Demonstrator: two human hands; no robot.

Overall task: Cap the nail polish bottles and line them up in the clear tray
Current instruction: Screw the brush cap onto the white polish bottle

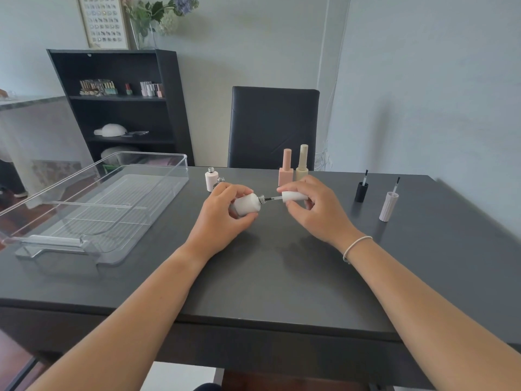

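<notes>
Left hand (225,218) tilts white bottle (246,204); brush tip seemingly at its neck.

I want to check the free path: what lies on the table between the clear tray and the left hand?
In the head view, only bare dark table lies between the clear tray and the left hand, which holds the white bottle.
</notes>
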